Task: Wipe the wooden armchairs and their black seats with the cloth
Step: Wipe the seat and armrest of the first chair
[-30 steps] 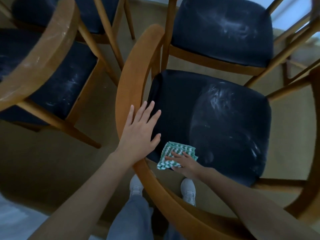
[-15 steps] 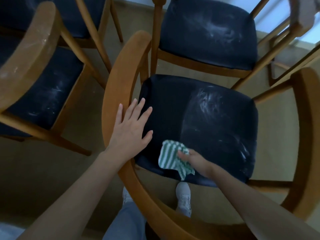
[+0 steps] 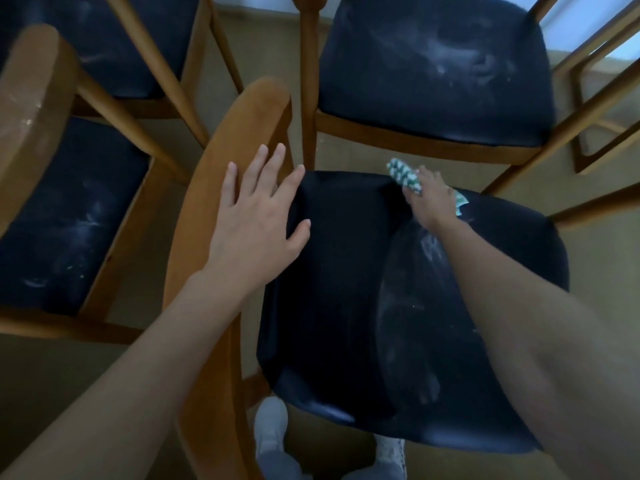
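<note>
cloth [image 3: 403, 174] at far edge of black seat [image 3: 339, 271] | right hand [image 3: 431, 202] grips it | left hand [image 3: 256, 216] flat on wooden armrest [image 3: 221, 161]

Rests the left hand [image 3: 256, 216] flat on the curved wooden armrest [image 3: 221, 188], fingers straight and spread, thumb over the black seat's [image 3: 329, 271] left edge. Holds the right arm outstretched, right hand [image 3: 431, 200] gripping the green-and-white cloth [image 3: 403, 173] at the seat's far edge.
</note>
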Tool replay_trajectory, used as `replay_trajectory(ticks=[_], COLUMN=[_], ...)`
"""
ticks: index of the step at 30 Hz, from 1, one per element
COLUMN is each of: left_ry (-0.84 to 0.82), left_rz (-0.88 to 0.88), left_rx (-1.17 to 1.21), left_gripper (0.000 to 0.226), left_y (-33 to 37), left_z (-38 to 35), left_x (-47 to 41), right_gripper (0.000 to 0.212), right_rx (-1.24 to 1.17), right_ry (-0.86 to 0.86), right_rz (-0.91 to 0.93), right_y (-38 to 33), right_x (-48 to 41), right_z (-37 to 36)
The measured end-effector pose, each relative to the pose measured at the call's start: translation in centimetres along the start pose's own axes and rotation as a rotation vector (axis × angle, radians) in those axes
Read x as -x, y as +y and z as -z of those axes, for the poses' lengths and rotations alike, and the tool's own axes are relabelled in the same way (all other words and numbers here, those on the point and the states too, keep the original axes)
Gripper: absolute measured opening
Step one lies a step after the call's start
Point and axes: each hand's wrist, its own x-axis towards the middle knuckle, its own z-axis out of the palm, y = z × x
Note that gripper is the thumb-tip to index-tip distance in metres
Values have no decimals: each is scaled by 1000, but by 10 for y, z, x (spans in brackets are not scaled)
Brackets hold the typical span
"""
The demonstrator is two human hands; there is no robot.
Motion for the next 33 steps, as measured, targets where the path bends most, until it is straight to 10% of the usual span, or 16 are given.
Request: replay_trajectory(ticks=[6,20,29,33], left_ry=[11,-70,-62,-69], left_rz=[-10,-38,-33,-37], left_rx=[-40,-25,20,29], left_gripper=[66,62,58,59], left_y=[-1,-6,-5,-6], left_z=[-5,7,8,9], left_x=[-1,32,33,34], right_gripper=[54,43,55,47], right_rx=[-123,-78,142,-188], right_ry=[-122,-728,-1111,-1085], right_rz=[-67,439,159,-125], right_y=[-19,9,27,20], right_x=[29,260,315,311], right_z=[-19,-73,-59,-31])
